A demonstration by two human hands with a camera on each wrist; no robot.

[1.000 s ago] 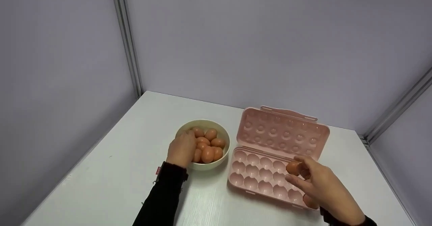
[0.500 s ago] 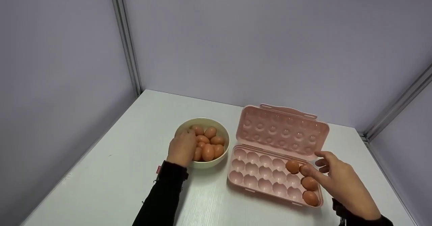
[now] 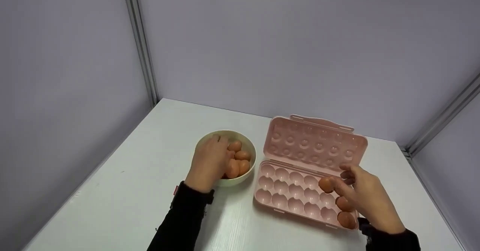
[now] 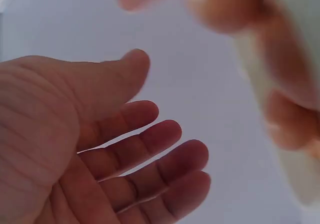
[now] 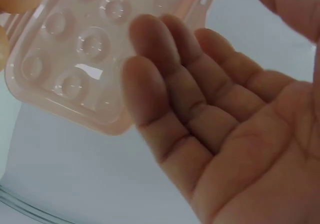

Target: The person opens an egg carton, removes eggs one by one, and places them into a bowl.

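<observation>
Reaching further into the cream bowl [image 3: 204, 140], the left hand [image 3: 208, 163] now lies over the brown eggs [image 3: 238, 161] at the bowl's 9 o'clock side, where half a second ago it sat back at the near rim; its fingers are spread and loose in the left wrist view, holding nothing. The right hand [image 3: 369, 200] has drawn back a little toward 5 o'clock from the pink egg tray [image 3: 285, 194], palm empty and fingers relaxed and apart in the right wrist view. The egg it carried a second ago [image 3: 326, 184] sits in a cup of the tray's far row, just beside the fingertips; whether they touch it cannot be told.

Several eggs fill the bowl, most hidden under the left hand. Three eggs show in the tray, all at its 3 o'clock end: the far-row one, one in the middle row [image 3: 343, 204], and one in the near row [image 3: 346, 220], both partly covered by the right hand. The tray's dimpled lid [image 3: 315, 144] stands open at 12 o'clock.

A small red tag [image 3: 176, 189] on the left black sleeve [image 3: 183, 221] is too small to read.
</observation>
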